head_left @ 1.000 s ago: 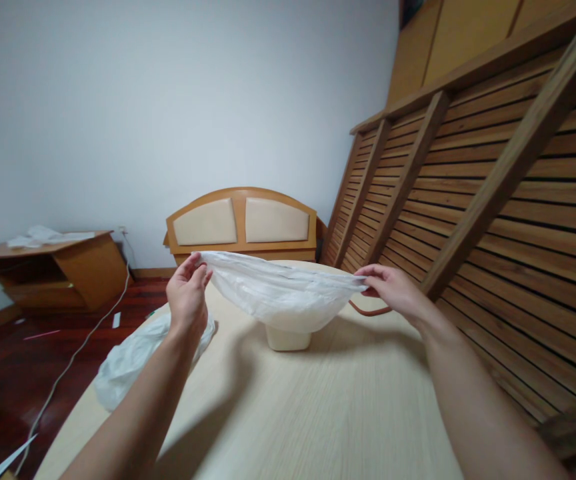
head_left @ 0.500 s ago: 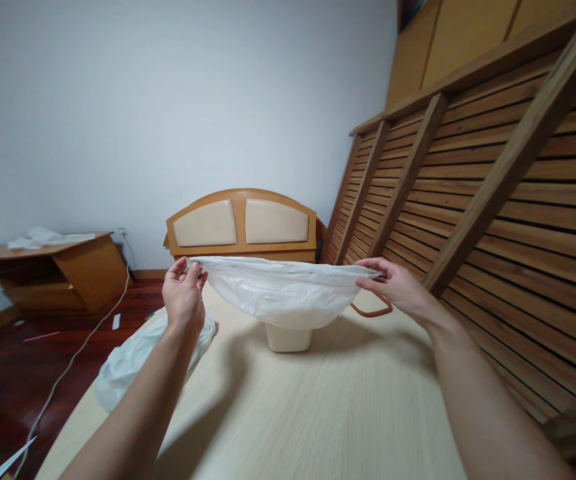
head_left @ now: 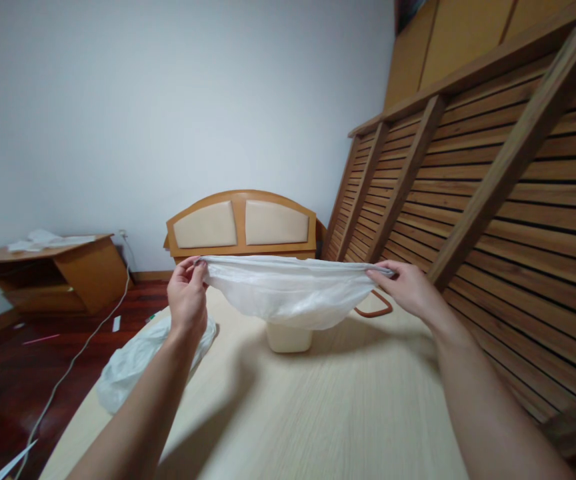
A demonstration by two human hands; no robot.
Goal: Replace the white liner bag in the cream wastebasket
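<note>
A thin white plastic bag (head_left: 288, 290) is stretched sideways between my two hands above the table. My left hand (head_left: 187, 293) pinches one end of its upper edge, and my right hand (head_left: 404, 283) pinches the other. The bag's lower part sags over a cream-coloured container (head_left: 289, 339) on the table and hides the container's top. Whether bag and container touch, I cannot tell. A reddish-brown loop (head_left: 374, 305), like a handle or frame, lies below my right hand.
The pale wooden table (head_left: 348, 407) bears a crumpled plastic bag (head_left: 135, 367) at its left edge. A slatted wooden frame (head_left: 498, 200) leans along the right side. Behind stands a padded headboard (head_left: 241, 223). A cable (head_left: 75, 357) runs over the floor near a low cabinet (head_left: 83, 273).
Both hands have shifted slightly to the right, still pinching the bag. Its upper edge is pulled a little tighter. The container has stayed in place.
</note>
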